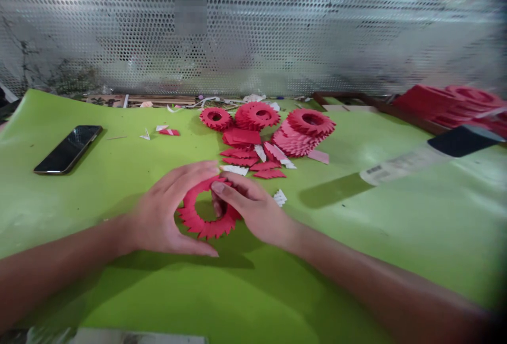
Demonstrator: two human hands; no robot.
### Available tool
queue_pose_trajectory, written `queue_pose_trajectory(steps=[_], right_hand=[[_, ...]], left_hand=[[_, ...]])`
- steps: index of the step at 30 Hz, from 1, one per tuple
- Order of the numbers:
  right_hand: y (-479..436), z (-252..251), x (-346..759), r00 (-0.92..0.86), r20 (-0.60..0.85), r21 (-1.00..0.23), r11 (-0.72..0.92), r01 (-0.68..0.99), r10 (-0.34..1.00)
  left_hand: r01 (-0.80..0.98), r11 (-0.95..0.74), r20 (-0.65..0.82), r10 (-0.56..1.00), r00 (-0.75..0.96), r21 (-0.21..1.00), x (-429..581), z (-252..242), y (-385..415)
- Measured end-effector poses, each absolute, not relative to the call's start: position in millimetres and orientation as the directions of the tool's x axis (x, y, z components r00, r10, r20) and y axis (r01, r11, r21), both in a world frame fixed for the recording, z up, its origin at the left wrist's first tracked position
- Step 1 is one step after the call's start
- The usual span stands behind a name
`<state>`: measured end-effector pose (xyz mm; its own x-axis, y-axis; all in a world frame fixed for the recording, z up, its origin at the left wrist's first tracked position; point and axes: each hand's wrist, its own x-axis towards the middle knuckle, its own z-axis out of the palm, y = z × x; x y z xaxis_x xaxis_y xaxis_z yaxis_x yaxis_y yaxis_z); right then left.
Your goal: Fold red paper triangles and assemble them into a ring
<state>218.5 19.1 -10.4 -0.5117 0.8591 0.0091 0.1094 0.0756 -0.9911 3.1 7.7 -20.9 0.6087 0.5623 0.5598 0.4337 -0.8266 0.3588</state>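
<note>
A red paper ring (204,226) with a saw-toothed outer edge stands between my hands, low on the green mat. My left hand (168,212) curves around its left side, and my right hand (249,211) pinches its upper right part, with the fingers partly hiding it. Just beyond my fingertips lie loose red serrated paper strips (245,160) and white scraps. Farther back are several stacked red toothed rings (304,132), (255,115), (214,118).
A black smartphone (68,149) lies on the green mat (63,212) at left, near small paper scraps (168,132). A blurred strip with a black end (459,141) lies at right. Red stacks (451,103) sit back right, before a perforated metal sheet (253,27).
</note>
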Motion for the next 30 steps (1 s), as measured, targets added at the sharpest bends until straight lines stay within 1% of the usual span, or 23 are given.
queue_pose_trajectory(steps=[3, 6, 8, 9, 11, 13, 14, 16, 18, 19, 20, 22, 24, 25, 27, 30], right_hand=[[19.2, -11.7, 217.4, -0.481, 0.007, -0.997, 0.044, 0.067, 0.877], [19.5, -13.5, 214.9, -0.482, -0.025, -0.999, -0.032, -0.007, 0.876], [19.8, -14.0, 214.4, -0.476, -0.048, -0.997, -0.074, -0.037, 0.878], [19.9, -13.9, 214.9, -0.460, -0.047, -0.997, -0.070, -0.034, 0.887], [19.8, -12.8, 217.1, -0.411, -0.019, -1.000, -0.013, 0.017, 0.912], [19.3, -11.3, 219.9, -0.378, -0.002, -0.988, 0.056, 0.144, 0.926], [19.0, -10.6, 221.0, -0.369, -0.003, -0.972, 0.084, 0.219, 0.929], [18.6, -9.9, 222.5, -0.355, -0.011, -0.924, 0.126, 0.361, 0.935], [18.4, -10.0, 222.8, -0.346, 0.021, -0.850, 0.199, 0.488, 0.938], [18.4, -10.3, 222.6, -0.344, 0.066, -0.789, 0.260, 0.556, 0.937], [18.4, -10.7, 222.2, -0.350, 0.129, -0.702, 0.335, 0.628, 0.928], [18.2, -11.5, 221.2, -0.388, 0.273, -0.470, 0.474, 0.744, 0.880], [17.4, -12.1, 220.1, -0.440, 0.370, -0.259, 0.545, 0.797, 0.818], [16.9, -12.3, 219.7, -0.461, 0.395, -0.189, 0.561, 0.806, 0.795], [15.9, -12.5, 219.4, -0.493, 0.417, -0.108, 0.580, 0.808, 0.764], [14.7, -12.4, 219.7, -0.532, 0.447, -0.057, 0.616, 0.785, 0.719]], left_hand=[[0.426, -0.828, 0.588, 0.559, 0.585, 0.364, 3.7, -22.0, 8.4], [0.476, -0.789, 0.564, 0.612, 0.554, 0.387, 5.6, -22.1, 7.5], [0.451, -0.795, 0.587, 0.605, 0.538, 0.406, 5.7, -21.2, 8.0], [0.431, -0.797, 0.605, 0.603, 0.520, 0.423, 5.3, -20.5, 8.9], [0.437, -0.771, 0.631, 0.633, 0.449, 0.463, 3.8, -19.0, 12.1], [0.517, -0.705, 0.615, 0.696, 0.372, 0.485, 2.3, -17.9, 16.0], [0.564, -0.676, 0.600, 0.717, 0.354, 0.474, 1.8, -17.7, 17.8], [0.632, -0.660, 0.577, 0.722, 0.383, 0.406, 1.3, -17.9, 20.4], [0.676, -0.663, 0.554, 0.711, 0.433, 0.322, 1.8, -18.8, 21.2], [0.694, -0.662, 0.547, 0.706, 0.450, 0.284, 2.3, -19.4, 20.9], [0.707, -0.660, 0.537, 0.703, 0.465, 0.252, 2.9, -20.0, 20.4], [0.730, -0.650, 0.513, 0.709, 0.484, 0.210, 4.3, -21.2, 19.1], [0.747, -0.637, 0.498, 0.718, 0.486, 0.190, 5.5, -22.1, 18.1], [0.752, -0.631, 0.497, 0.722, 0.481, 0.188, 6.0, -22.4, 17.9], [0.757, -0.625, 0.499, 0.726, 0.474, 0.189, 6.6, -22.4, 17.7], [0.750, -0.639, 0.516, 0.707, 0.484, 0.172, 7.5, -21.8, 17.3]])
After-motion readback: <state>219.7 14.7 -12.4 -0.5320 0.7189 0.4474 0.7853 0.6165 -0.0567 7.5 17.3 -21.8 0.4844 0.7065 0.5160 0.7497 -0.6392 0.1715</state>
